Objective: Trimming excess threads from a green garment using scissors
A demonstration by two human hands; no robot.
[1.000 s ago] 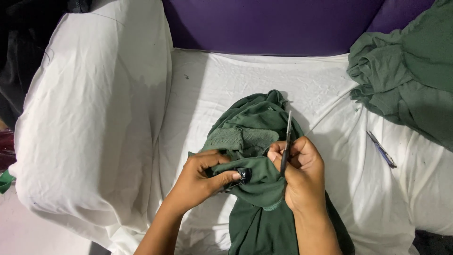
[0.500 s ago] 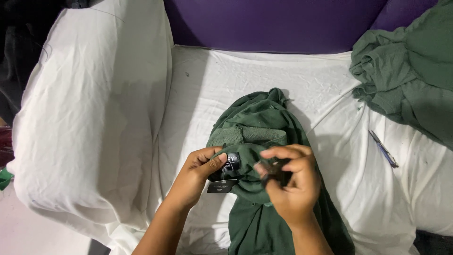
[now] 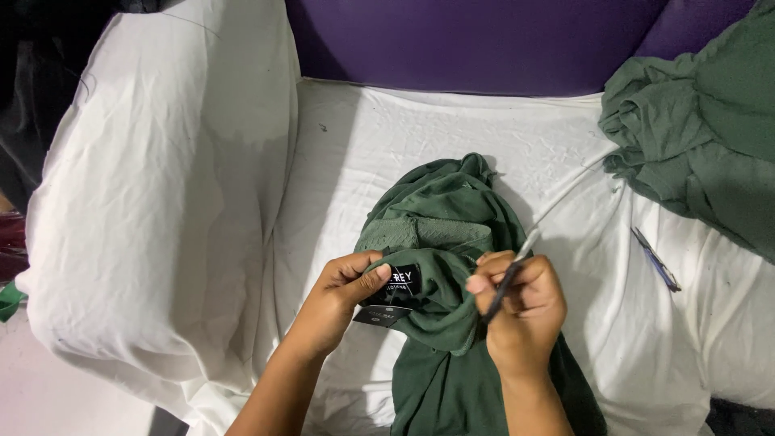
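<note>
A dark green garment (image 3: pixel 440 218) lies bunched on a white sheet in front of me. My left hand (image 3: pixel 343 295) pinches the garment's collar beside a small black label (image 3: pixel 397 284) with a second tag below it. My right hand (image 3: pixel 521 311) grips the green fabric and also holds a thin, dark-handled tool (image 3: pixel 510 270) with a pale tip that points up and to the right. The two hands are close together over the collar.
A white-covered cushion (image 3: pixel 153 202) rises at the left. A purple backrest (image 3: pixel 484 40) runs along the top. A second heap of green cloth (image 3: pixel 694 137) sits at the upper right, and a small blue-handled tool (image 3: pixel 655 260) lies on the sheet (image 3: pixel 355 153) below it.
My right hand has turned the thin tool from upright, down against the fabric, then up again to slant right. My left hand has pulled the collar open, baring the black label.
</note>
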